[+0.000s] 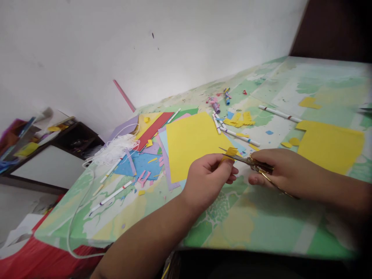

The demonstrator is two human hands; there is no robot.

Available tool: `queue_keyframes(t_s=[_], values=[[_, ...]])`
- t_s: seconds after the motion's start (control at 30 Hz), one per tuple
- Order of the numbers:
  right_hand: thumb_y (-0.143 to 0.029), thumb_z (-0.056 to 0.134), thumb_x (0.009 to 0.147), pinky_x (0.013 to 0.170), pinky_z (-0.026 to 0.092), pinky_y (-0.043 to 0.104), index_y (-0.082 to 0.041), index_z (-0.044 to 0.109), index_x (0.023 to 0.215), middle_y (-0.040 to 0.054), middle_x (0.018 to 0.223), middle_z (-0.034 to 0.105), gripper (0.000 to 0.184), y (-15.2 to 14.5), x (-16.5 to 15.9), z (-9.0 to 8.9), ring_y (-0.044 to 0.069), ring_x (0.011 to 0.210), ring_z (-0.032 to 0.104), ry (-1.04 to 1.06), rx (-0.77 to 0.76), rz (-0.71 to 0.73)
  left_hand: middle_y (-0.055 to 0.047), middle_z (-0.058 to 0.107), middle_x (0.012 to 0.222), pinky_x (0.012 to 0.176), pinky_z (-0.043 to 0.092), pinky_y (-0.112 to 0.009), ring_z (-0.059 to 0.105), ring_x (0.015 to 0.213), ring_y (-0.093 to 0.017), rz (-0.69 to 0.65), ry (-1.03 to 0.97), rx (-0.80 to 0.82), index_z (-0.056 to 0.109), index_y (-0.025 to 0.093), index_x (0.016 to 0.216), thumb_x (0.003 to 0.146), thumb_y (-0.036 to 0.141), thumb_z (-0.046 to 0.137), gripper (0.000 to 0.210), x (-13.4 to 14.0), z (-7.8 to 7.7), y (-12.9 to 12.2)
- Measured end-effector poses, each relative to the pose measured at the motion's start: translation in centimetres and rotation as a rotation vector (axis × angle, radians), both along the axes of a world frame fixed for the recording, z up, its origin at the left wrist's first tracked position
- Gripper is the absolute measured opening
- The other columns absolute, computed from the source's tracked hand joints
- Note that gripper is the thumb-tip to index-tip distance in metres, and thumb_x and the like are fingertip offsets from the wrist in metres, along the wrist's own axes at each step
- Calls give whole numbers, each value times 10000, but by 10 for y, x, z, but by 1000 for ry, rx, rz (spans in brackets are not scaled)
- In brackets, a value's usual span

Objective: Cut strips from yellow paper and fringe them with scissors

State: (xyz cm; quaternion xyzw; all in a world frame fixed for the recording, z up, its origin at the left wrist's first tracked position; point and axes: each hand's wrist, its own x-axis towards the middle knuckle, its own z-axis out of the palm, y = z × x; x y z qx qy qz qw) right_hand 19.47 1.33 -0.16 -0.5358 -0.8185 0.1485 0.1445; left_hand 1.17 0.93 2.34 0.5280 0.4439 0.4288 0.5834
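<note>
My left hand [207, 178] pinches a small yellow paper piece [231, 151] between thumb and fingers, over the front of the table. My right hand [286, 170] is closed around the gold handles of a pair of scissors [253, 163]. The scissors point left, and their dark blades reach the small piece at my left fingertips; whether they are cutting into it I cannot tell. Behind my left hand lies a large yellow sheet [192, 139] on top of other coloured sheets. Another yellow sheet [331, 145], with a cut edge, lies beyond my right hand.
A tangle of white cord [122, 146] lies at the left, trailing off the table edge. White markers [241, 136], blue sheets [122, 166], a red strip [155, 130], fringed yellow paper [240, 119] and small paper rolls [227, 97] are scattered on the patterned tablecloth [221, 232]. A shelf [46, 166] stands left.
</note>
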Motion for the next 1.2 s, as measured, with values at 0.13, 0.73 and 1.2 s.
queue_keyframes(t_s=[0.13, 0.73, 1.2], values=[[-616, 449, 723, 449, 253, 229, -203, 387, 578, -11, 535, 459, 443, -1, -1, 4, 114, 489, 396, -35, -11, -9, 16, 607, 554, 489, 470, -169, 545, 464, -52, 10, -11, 4, 607, 145, 622, 712, 206, 573, 114, 1, -2, 0], [-634, 466, 680, 432, 235, 223, -209, 359, 519, -18, 475, 421, 467, -1, -2, 7, 115, 455, 375, -34, 16, -31, 20, 599, 537, 491, 466, -181, 533, 462, -56, -6, 4, 12, 606, 145, 621, 707, 219, 578, 118, 0, 1, 0], [-583, 459, 733, 477, 306, 237, -199, 481, 664, 10, 612, 528, 391, -1, 2, 6, 138, 547, 455, -38, 13, 1, 14, 596, 539, 515, 466, -211, 539, 472, -68, -10, -63, -1, 604, 137, 623, 720, 259, 580, 158, -1, 1, 0]])
